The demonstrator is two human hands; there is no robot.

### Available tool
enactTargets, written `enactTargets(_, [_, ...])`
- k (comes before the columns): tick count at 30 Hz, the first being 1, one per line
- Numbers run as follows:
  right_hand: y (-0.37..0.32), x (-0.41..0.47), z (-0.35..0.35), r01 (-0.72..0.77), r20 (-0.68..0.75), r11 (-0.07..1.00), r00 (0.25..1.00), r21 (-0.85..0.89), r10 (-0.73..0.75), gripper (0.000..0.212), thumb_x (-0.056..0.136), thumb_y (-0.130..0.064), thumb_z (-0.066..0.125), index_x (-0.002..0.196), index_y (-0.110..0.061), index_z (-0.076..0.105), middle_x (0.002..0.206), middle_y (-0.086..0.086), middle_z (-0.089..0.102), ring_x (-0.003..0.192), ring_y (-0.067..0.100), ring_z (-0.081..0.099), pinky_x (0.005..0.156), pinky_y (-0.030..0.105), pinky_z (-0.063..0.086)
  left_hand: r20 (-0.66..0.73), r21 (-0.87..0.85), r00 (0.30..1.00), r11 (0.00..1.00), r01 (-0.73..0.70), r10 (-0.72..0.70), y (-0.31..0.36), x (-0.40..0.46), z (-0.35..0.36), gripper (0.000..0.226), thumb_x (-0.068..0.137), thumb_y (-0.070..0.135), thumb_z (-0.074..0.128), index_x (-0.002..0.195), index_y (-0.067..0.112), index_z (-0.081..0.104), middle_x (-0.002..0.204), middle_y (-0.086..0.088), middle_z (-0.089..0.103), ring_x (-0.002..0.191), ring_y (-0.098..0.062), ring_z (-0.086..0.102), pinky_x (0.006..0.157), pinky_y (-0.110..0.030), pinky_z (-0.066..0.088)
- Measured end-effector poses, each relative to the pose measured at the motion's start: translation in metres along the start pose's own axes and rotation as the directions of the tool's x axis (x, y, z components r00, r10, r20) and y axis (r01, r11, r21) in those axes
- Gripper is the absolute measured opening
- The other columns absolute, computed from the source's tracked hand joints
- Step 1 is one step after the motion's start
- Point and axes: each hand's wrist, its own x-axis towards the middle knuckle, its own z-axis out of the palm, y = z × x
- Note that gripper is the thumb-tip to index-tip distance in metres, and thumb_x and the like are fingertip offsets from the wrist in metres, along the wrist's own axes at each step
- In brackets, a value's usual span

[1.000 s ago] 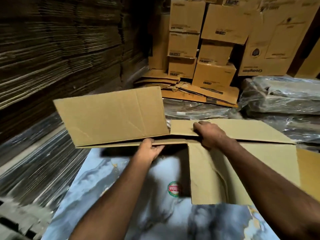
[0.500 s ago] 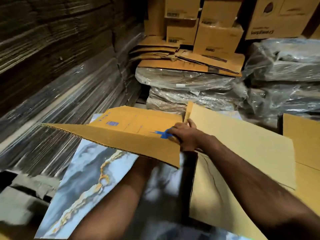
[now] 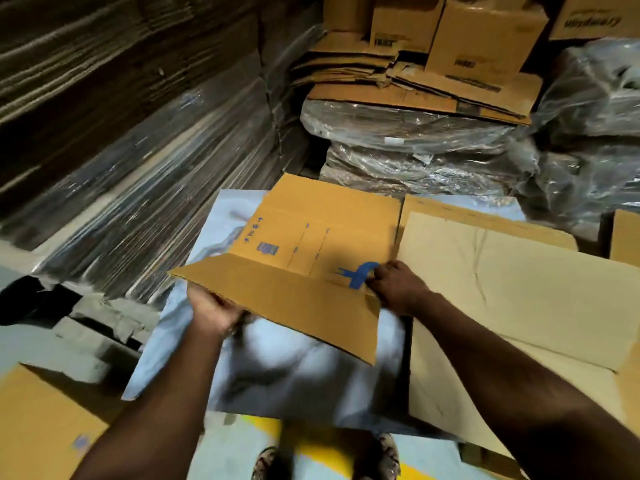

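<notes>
Wrapped stacks of flat cardboard [image 3: 415, 140]: stored behind. Marbled board [image 3: 166, 344]: work surface below. Flattened carton [image 3: 311, 251]: printed side up, lifted off the board, near flap hanging, likely for folding into shape. Left hand [image 3: 211, 310]: fingers curled round the flap's left corner. Right hand [image 3: 398, 289]: pinching the carton's right edge; the carton spans between both.

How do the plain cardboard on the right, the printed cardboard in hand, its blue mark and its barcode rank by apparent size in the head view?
1. plain cardboard, though the frame edge cuts it off
2. printed cardboard
3. blue mark
4. barcode
</notes>
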Motion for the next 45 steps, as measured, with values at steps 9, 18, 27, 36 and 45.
enactTargets(9, [-0.09, 0.039, -0.026, -0.318, 0.066, 0.929, 0.948, 0.19, 0.311, 0.04, 0.101, -0.041, 0.036, 0.132, -0.024, 0.055, 0.134, 0.012, 0.052, 0.12, 0.033, 0.053, 0.102, 0.042, 0.038, -0.49, 0.353, 0.858, 0.865, 0.357, -0.154, 0.056, -0.006, -0.077, 0.029, 0.099, -0.002, 0.039, 0.118, 0.009, 0.058, 0.078, -0.007, 0.072, 0.058, -0.013, 0.069, 0.053, -0.027, 0.059])
enactTargets(18, [-0.182, 0.099, -0.054, -0.564, 0.342, 0.672, 0.826, 0.481, 0.449, 0.078, 0.091, -0.067, 0.043, 0.154, -0.037, 0.008, 0.163, 0.009, -0.004, 0.149, 0.037, 0.001, 0.108, 0.072, 0.022, -0.439, 0.758, 0.834, 0.361, 0.543, -0.334, 0.073, -0.052, -0.149, 0.011, 0.083, -0.002, 0.065, 0.093, 0.002, 0.065, 0.08, -0.015, 0.068, 0.067, -0.024, 0.065, 0.061, -0.029, 0.051])
enactTargets(27, [-0.205, 0.098, -0.033, -0.597, 0.391, 0.695, 0.798, 0.401, 0.459, 0.082, 0.095, -0.065, 0.039, 0.155, -0.037, -0.01, 0.162, 0.009, -0.026, 0.148, 0.038, -0.019, 0.113, 0.071, 0.009, -0.198, 0.98, 0.977, 0.036, 0.196, 0.081, 0.059, 0.036, -0.129, 0.022, 0.081, 0.017, 0.059, 0.103, 0.011, 0.061, 0.087, -0.001, 0.062, 0.079, -0.02, 0.059, 0.063, -0.03, 0.046])
enactTargets(36, [-0.201, 0.098, -0.028, -0.569, 0.265, 0.681, 0.821, 0.461, 0.506, 0.087, 0.092, -0.067, 0.043, 0.155, -0.037, -0.009, 0.161, 0.014, -0.025, 0.149, 0.038, -0.014, 0.115, 0.067, 0.01, -0.109, 0.944, 0.994, 0.314, 0.099, 0.014, 0.048, 0.124, -0.111, 0.03, 0.079, 0.008, 0.059, 0.107, 0.017, 0.056, 0.088, 0.003, 0.064, 0.071, -0.006, 0.063, 0.059, -0.026, 0.05])
enactTargets(45, [-0.174, 0.091, -0.063, -0.53, 0.05, 0.654, 0.796, 0.54, 0.604, 0.065, 0.097, -0.066, 0.024, 0.155, -0.043, 0.003, 0.164, 0.01, -0.012, 0.151, 0.034, 0.001, 0.117, 0.06, 0.015, -0.452, 0.835, 0.887, 0.305, 0.457, -0.091, 0.078, 0.159, -0.034, 0.082, 0.07, 0.083, 0.051, 0.107, 0.013, 0.069, 0.1, -0.008, 0.074, 0.093, -0.028, 0.068, 0.085, -0.039, 0.055])
